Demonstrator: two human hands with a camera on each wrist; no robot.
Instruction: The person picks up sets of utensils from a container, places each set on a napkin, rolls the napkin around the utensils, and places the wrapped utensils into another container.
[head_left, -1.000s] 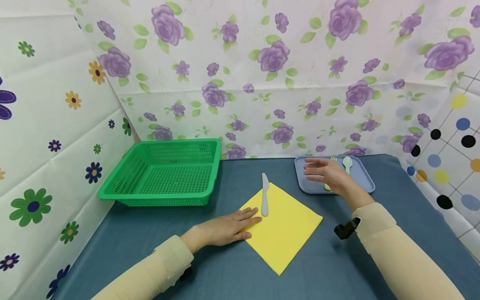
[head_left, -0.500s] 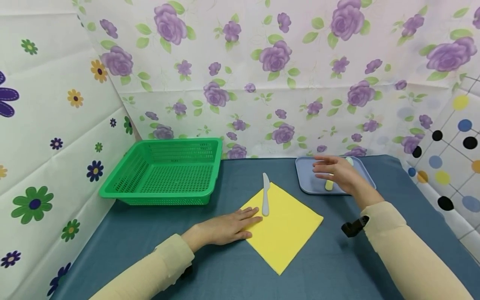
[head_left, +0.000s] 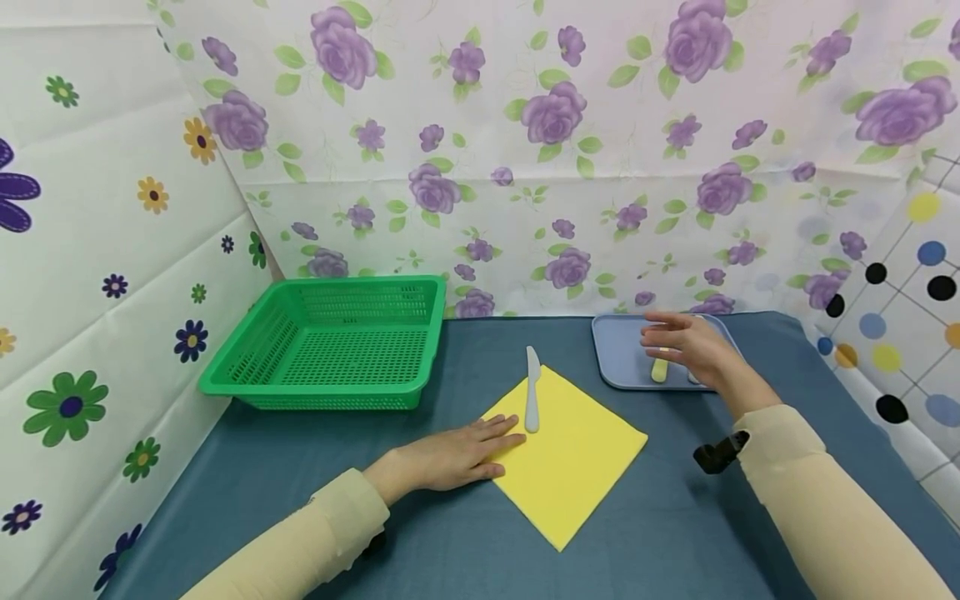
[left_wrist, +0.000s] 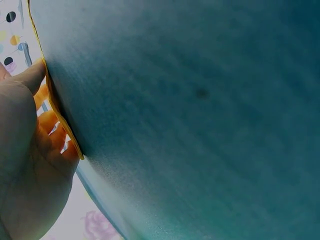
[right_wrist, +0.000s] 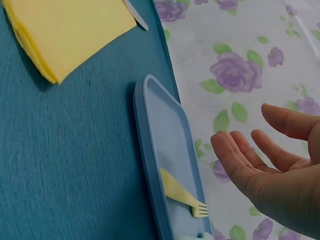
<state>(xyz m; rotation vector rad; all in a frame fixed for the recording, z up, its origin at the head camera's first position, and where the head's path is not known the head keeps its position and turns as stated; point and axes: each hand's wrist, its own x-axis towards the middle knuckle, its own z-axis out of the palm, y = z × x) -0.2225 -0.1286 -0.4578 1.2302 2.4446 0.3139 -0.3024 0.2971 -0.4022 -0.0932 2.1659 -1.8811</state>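
Observation:
My left hand [head_left: 453,457] rests with spread, straight fingers on the left corner of a folded yellow napkin [head_left: 577,454]. A pale grey knife [head_left: 532,392] lies along the napkin's upper left edge, just beyond those fingertips. Over the blue tray [head_left: 618,367] hovers my right hand [head_left: 693,346], its fingers loosely bent and nothing between them. On the tray lies a yellow fork [right_wrist: 182,192], partly covered by that hand in the head view. Beside it a pale spoon [right_wrist: 195,237] shows only in part at the bottom of the right wrist view.
A green plastic basket [head_left: 318,392] with perforated sides stands at the back left of the blue-covered table [head_left: 420,542]. Floral cloth [head_left: 480,108] hangs behind the table, with patterned sheets on both sides.
My right hand has drifted to the right over the tray, uncovering its left part and covering more of the spoon. My left hand stays put on the napkin.

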